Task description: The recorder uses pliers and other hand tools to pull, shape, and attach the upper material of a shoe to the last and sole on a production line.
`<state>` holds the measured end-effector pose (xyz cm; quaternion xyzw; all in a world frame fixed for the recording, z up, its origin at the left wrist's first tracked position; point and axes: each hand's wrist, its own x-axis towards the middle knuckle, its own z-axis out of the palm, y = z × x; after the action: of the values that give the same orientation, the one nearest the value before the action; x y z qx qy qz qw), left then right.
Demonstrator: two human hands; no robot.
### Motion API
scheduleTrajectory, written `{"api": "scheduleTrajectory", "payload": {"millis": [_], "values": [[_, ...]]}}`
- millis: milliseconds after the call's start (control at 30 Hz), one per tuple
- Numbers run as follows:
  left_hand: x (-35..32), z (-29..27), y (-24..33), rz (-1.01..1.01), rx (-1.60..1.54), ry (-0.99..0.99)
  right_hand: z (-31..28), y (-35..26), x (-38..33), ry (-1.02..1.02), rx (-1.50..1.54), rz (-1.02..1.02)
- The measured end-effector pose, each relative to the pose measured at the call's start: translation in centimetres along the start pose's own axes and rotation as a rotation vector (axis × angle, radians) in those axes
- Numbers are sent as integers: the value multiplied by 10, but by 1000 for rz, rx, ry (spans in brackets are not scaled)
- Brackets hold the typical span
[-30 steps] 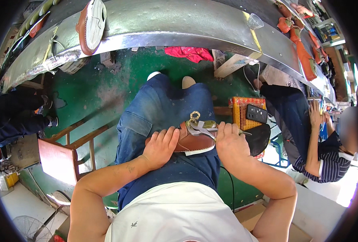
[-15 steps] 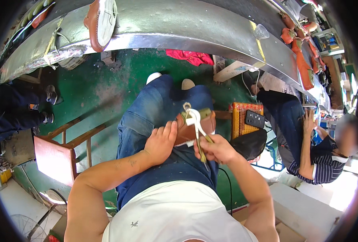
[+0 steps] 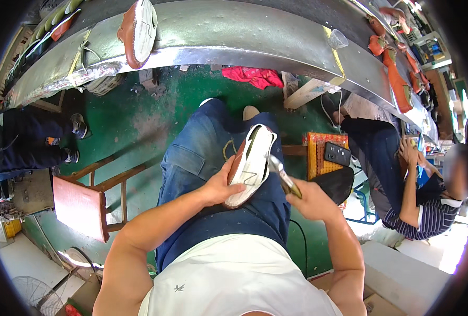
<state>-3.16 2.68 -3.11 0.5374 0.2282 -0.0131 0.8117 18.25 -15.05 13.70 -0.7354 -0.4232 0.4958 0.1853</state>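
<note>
A brown shoe upper point(image 3: 254, 163) lies over my lap with its white underside turned up and a dark line marked near the heel end. My left hand point(image 3: 219, 185) is closed around its near left side, the thumb pressed on the white underside. To the right of the shoe, my right hand point(image 3: 314, 200) grips the handles of a pair of lasting pincers point(image 3: 282, 173). Their metal head points up and left, close to the shoe's right edge; whether it touches is hard to tell. A yellowish loop of cord point(image 3: 227, 149) shows at the shoe's left.
Across the front runs a metal-topped bench point(image 3: 234, 31) with another brown shoe point(image 3: 139, 34) at its edge. A wooden stool point(image 3: 80, 203) stands left. At right, a woven seat point(image 3: 318, 158) bears a phone point(image 3: 337, 154) and a black bag. Co-workers sit right and stand left.
The shoe has turned so its white underside faces up. The pincers have come off it and moved right with my right hand. My left hand has shifted slightly right along with the shoe.
</note>
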Motion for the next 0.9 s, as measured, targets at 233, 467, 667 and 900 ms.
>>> {"api": "scheduleTrajectory", "payload": {"millis": [233,467,667,900], "values": [[-10,17,15,-70,639,62,43,42,11,286,-478,-271],[6,28,3,-61,-334,119,32,18,27,13,-654,-120],[27,42,-16,-50,443,671,60,48,33,222,-458,-231],[25,39,-16,224,745,545,35,40,58,553,-938,-314]]}}
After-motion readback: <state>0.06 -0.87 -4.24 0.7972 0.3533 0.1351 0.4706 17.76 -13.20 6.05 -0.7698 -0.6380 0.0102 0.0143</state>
